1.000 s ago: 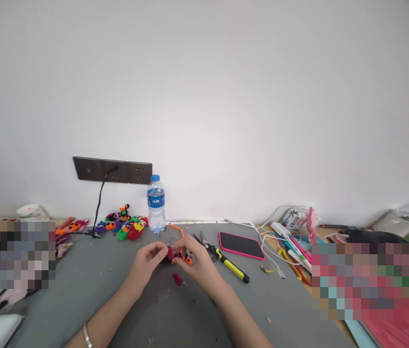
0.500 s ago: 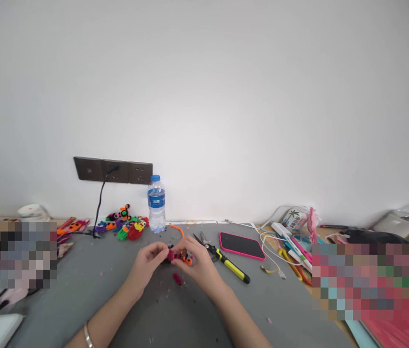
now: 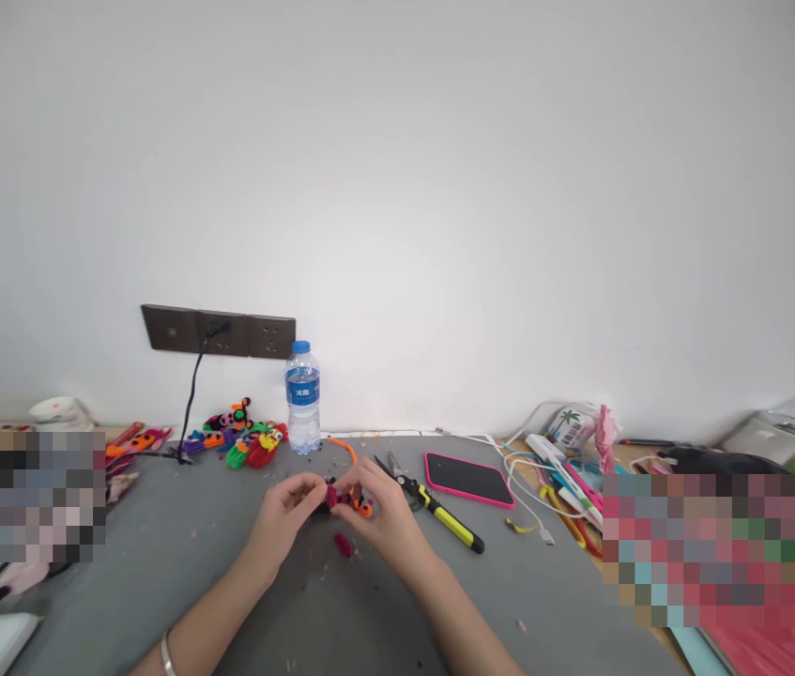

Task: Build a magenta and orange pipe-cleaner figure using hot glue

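Both of my hands meet over the grey table [image 3: 158, 573] and pinch one small fuzzy craft piece [image 3: 342, 497], magenta, black and orange. My left hand [image 3: 284, 516] grips its left end with fingertips. My right hand [image 3: 387, 518] holds its right side, where the orange tip sticks out. A loose magenta fuzzy bit [image 3: 343, 544] lies on the table just below the hands. Yellow-handled cutters [image 3: 432, 504] lie immediately right of my right hand.
A water bottle [image 3: 303, 398] stands by the wall behind the hands, with a pile of colourful fuzzy figures [image 3: 242, 439] to its left. A pink-edged phone [image 3: 468, 478] and tangled white cables [image 3: 530, 469] lie to the right. An orange pipe cleaner [image 3: 344, 446] rests near the bottle.
The hands stay together on the craft piece with only small finger shifts. The view has tilted very slightly.
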Available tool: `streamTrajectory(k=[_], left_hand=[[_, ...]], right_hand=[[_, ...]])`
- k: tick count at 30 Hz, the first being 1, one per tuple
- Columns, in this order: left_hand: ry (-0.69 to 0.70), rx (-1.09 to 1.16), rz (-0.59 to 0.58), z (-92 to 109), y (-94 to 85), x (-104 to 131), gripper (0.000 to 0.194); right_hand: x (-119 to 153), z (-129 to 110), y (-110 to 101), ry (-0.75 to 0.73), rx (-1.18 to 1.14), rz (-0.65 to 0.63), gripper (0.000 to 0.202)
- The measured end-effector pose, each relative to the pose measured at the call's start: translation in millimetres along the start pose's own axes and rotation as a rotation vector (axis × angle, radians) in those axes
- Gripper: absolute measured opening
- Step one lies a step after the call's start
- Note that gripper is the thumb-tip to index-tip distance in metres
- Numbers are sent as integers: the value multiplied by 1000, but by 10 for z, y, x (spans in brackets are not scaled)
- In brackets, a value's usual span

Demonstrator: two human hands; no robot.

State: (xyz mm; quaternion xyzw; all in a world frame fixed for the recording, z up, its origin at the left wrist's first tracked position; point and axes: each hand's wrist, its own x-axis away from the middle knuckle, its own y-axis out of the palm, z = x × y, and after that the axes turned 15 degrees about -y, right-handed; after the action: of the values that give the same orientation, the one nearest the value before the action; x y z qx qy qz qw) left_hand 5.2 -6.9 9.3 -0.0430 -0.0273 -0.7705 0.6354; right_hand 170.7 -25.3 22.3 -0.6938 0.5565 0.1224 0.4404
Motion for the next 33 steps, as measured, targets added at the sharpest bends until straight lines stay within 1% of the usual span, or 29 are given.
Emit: streamTrajectory(k=[3, 6, 8, 10, 13, 17, 20, 22, 25, 29, 33], left_hand=[[0, -8, 10, -29, -17, -25, 27], [10, -51, 25, -61, -58, -71, 26], [25, -118, 23, -78, -87, -97, 26], [54, -219, 9, -87, -103, -106, 25], [115, -376, -38, -88, -89, -83, 23], [141, -508, -130, -64, -41, -25, 22], [97, -585, -237, -19, -42, 13, 23], [50, -598, -336, 20, -72, 30, 22], [22, -615, -457, 77, -143, 37, 21], [-36, -640, -520, 129, -241, 21, 19], [-112, -671, -648, 131, -293, 9, 17]], right_hand=[[8, 0, -24, 18, 14, -21, 19], [19, 32, -90, 52, 25, -38, 28], [26, 89, -162, 68, 49, -5, 27], [36, 172, -250, 79, 98, 58, 23], [66, 315, -386, 111, 180, 132, 18], [126, 464, -520, 163, 239, 162, 15], [157, 522, -563, 189, 250, 161, 17], [162, 531, -570, 208, 242, 152, 17], [148, 504, -562, 234, 216, 135, 16], [116, 439, -526, 211, 206, 102, 15], [99, 398, -400, 186, 221, 39, 20]])
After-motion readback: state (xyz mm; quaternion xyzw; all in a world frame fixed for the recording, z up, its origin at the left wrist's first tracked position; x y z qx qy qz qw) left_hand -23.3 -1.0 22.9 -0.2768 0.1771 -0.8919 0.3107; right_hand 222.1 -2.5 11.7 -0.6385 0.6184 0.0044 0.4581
